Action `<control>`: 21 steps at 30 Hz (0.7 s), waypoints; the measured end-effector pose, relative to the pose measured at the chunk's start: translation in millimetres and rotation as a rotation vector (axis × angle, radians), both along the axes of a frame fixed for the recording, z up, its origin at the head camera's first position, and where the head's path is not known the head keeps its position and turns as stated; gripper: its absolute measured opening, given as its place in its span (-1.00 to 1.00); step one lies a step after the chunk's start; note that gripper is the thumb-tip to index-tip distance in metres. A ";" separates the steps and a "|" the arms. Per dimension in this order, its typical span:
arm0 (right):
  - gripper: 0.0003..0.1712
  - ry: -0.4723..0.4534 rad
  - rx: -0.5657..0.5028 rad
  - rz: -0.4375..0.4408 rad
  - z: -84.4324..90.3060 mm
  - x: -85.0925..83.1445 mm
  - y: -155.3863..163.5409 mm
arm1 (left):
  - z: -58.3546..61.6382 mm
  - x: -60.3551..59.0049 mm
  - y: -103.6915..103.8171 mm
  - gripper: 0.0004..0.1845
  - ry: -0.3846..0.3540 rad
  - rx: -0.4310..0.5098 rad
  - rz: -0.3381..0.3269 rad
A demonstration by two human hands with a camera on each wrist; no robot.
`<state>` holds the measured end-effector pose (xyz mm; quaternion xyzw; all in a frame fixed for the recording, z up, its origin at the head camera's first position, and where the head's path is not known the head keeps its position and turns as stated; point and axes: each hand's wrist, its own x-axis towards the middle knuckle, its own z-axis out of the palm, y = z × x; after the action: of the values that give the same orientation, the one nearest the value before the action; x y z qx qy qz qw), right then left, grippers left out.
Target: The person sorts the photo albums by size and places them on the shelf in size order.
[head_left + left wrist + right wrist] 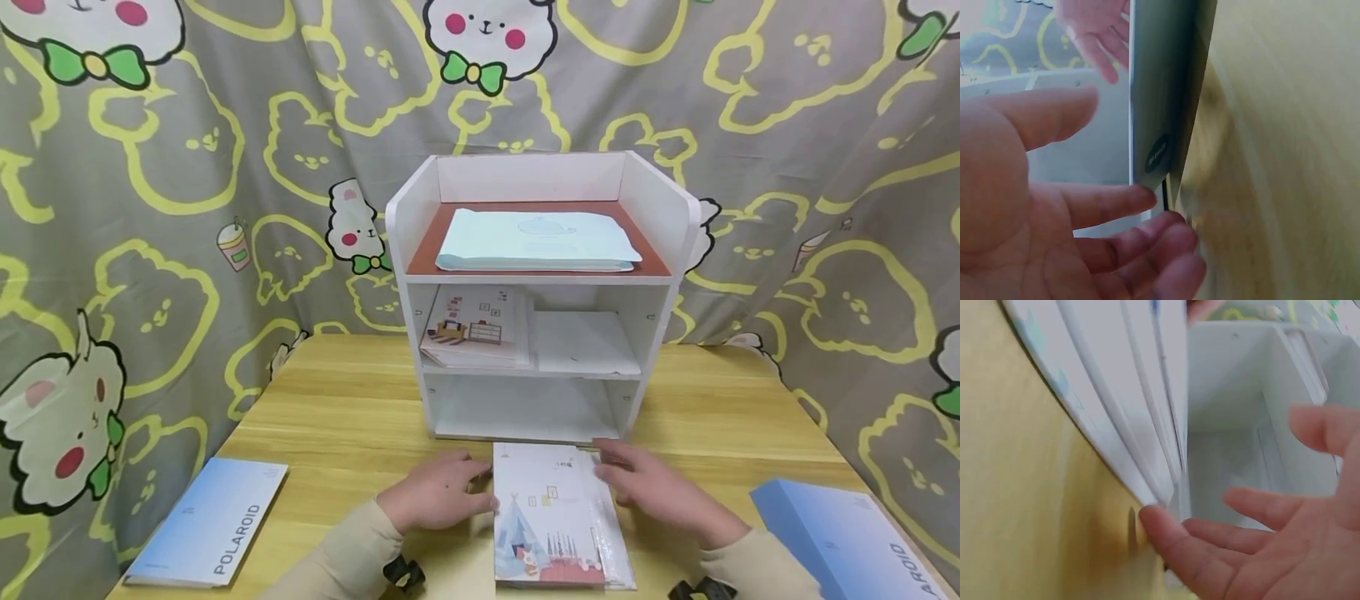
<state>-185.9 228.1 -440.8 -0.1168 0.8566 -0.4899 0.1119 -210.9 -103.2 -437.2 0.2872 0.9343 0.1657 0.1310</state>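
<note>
A: What lies on the bench (337,400), left to right?

B: At eight o'clock, a blue Polaroid book (210,521). At six o'clock the left hand (438,492), fingers loosely spread, touches the left edge of an illustrated booklet stack (551,517); the right hand (660,492), also relaxed, touches its right edge, seemingly squaring it. At four o'clock, a second blue book (847,533).

A: And beyond?

B: At twelve o'clock, a white shelf unit (536,300), lowest bay facing the stack.

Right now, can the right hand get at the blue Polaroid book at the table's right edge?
Probably yes. The right hand rests open at the stack of booklets, and the blue Polaroid book lies on the same side with only bare table between them.
</note>
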 end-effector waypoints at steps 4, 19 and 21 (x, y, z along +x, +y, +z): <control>-0.21 -0.232 -0.401 -0.007 -4.7 4.8 22.3 | -1.5 -0.1 3.4 -0.37 -0.097 0.138 -0.010; -0.19 -0.381 -0.711 -0.046 -24.2 12.3 18.9 | -20.8 2.3 16.9 -0.27 -0.627 0.687 0.166; -0.22 -0.368 -0.704 -0.083 -23.9 13.4 13.8 | -20.7 3.0 17.9 -0.22 -0.629 0.711 0.176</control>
<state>-172.5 241.9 -464.7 -0.0234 0.6062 -0.7703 0.1966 -207.9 -85.3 -457.9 0.1700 0.7555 0.5642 0.2864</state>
